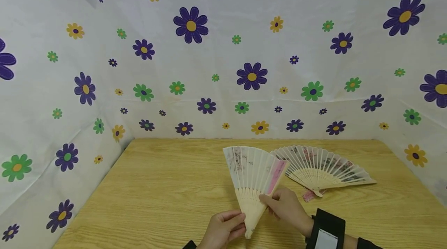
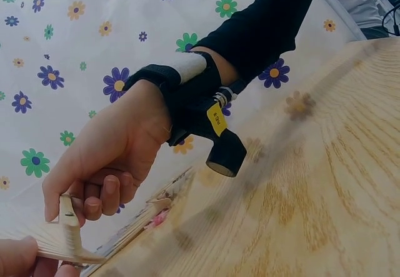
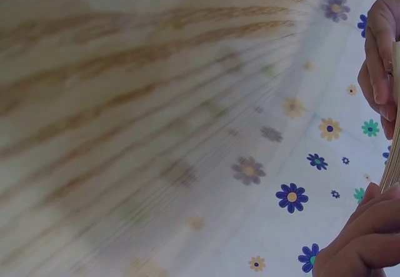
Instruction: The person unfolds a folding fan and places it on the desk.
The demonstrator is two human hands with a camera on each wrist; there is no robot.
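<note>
A partly spread folding fan (image 1: 249,171) with pale ribs, a whitish printed leaf and a pink strip on its right edge is held above the table. My left hand (image 1: 225,227) pinches it low by the pivot, thumb in front. On the right edge, where ribs meet leaf, my right hand (image 1: 286,208) grips it between thumb and fingers. In the left wrist view the fan's ribs (image 2: 56,242) lie between the left fingers and the right hand (image 2: 112,152). The right wrist view catches only the fan's edge (image 3: 392,164) and part of both hands.
A second folding fan (image 1: 321,167), widely spread with a dark and red floral print, lies on the wooden table (image 1: 157,187) behind the right hand. Its pink tassel (image 1: 309,195) lies by its pivot. Flowered white cloth (image 1: 216,55) encloses the table's back and sides.
</note>
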